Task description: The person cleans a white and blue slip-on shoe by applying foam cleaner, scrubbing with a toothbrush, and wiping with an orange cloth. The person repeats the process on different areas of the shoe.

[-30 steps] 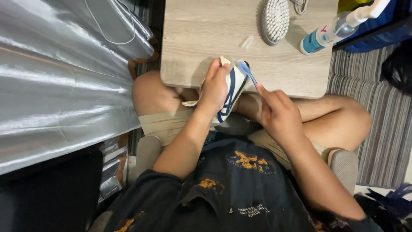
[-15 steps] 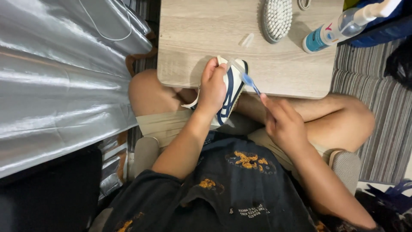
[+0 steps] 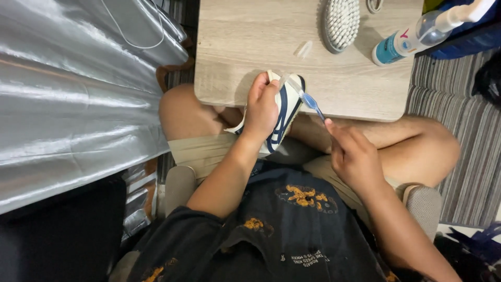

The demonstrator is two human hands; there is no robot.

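A shoe and a toothbrush over the lap

The left hand (image 3: 262, 107) is wrapped around a white and blue shoe (image 3: 284, 112) at the near edge of the worktop (image 3: 250, 47). The right hand (image 3: 355, 156) pinches a blue toothbrush (image 3: 308, 98), its tip touching the shoe. A round brush (image 3: 340, 22) and a spray bottle (image 3: 417, 35) lie far back.

Low table (image 3: 250, 47), light wood-grain top, rounded near corners, front edge over crossed legs. On it: oval scrub brush (image 3: 340, 22) lying bristles up near far edge; small clear plastic cap (image 3: 303, 49) just left of brush; spray bottle (image 3: 417, 36), teal label, white nozzle, lying on side at right edge. Table stands on striped floor covering (image 3: 459, 120).
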